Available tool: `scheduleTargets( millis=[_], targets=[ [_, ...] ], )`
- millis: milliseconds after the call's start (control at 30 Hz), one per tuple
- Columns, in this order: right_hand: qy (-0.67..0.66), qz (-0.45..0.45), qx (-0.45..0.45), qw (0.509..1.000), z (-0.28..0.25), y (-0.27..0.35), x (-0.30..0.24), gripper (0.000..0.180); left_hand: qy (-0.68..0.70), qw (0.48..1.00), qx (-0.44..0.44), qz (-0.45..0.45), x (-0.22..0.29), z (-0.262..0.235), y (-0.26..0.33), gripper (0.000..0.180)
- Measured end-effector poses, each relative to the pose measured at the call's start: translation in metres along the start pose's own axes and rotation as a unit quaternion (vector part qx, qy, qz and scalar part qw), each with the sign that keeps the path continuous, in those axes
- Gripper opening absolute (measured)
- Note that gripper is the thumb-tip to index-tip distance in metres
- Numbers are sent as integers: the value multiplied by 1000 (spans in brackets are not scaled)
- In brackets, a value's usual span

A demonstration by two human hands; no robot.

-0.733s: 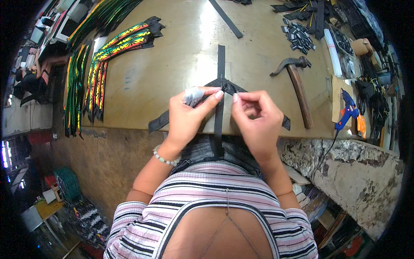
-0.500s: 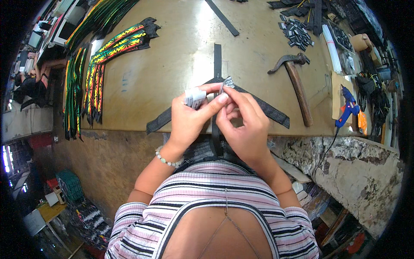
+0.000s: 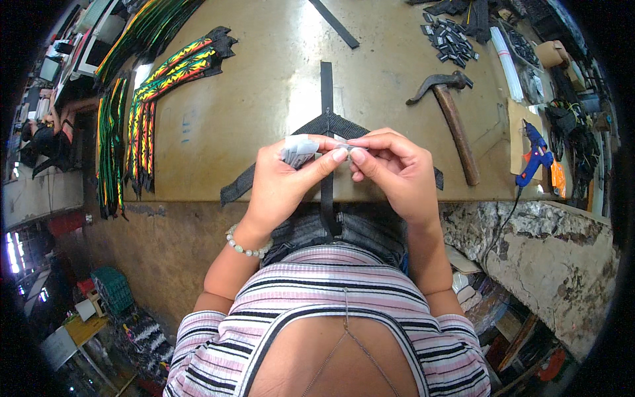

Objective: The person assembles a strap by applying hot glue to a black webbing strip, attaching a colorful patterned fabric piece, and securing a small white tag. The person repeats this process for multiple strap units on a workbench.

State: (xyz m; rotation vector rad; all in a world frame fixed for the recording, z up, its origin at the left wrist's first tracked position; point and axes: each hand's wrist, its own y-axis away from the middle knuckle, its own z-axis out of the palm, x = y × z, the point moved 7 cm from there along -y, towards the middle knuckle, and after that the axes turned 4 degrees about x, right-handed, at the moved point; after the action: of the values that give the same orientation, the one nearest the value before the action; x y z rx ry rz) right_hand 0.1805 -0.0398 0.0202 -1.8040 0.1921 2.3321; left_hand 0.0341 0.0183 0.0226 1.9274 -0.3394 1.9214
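The right hand (image 3: 395, 164) has eased right from the left hand (image 3: 286, 173); both now firmly pinch a small tag (image 3: 342, 146), near of the strap (image 3: 319, 124), apparently better steadied. The left also holds pale labels (image 3: 299, 149).

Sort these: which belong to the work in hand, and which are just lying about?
Likely in use: pale tag pinched by left hand and right hand, white labels in left hand, black straps beneath.

Lying about: hammer, glue gun, patterned straps.
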Motion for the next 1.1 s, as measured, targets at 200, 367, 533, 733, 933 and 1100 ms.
scheduleTargets(
  millis=[200, 367, 533, 733, 933, 1100],
  targets=[
    [-53, 48, 13, 997, -2, 5, 15, 20, -26, 999, -2, -32, -9, -4, 2, 15],
    [-102, 72, -1, 992, -1, 6, 23, 22, -36, 999, -9, -21, -11, -2, 3, 15],
    [-83, 97, 13, 992, -3, 8, 29, 21, -62, 998, -4, -27, -12, -3, 5, 15],
    [6, 131, 54, 990, -4, 4, 30, 17, -190, 979, 38, 59, -10, -9, 0, 17],
    [324, 61, 5, 944, -12, -38, 17, 25, -304, 950, 39, 59, -9, -17, -31, 30],
    [385, 61, -23, 920, -10, -61, 29, 27, -368, 928, 28, 44, -12, -16, -50, 34]
  ],
)
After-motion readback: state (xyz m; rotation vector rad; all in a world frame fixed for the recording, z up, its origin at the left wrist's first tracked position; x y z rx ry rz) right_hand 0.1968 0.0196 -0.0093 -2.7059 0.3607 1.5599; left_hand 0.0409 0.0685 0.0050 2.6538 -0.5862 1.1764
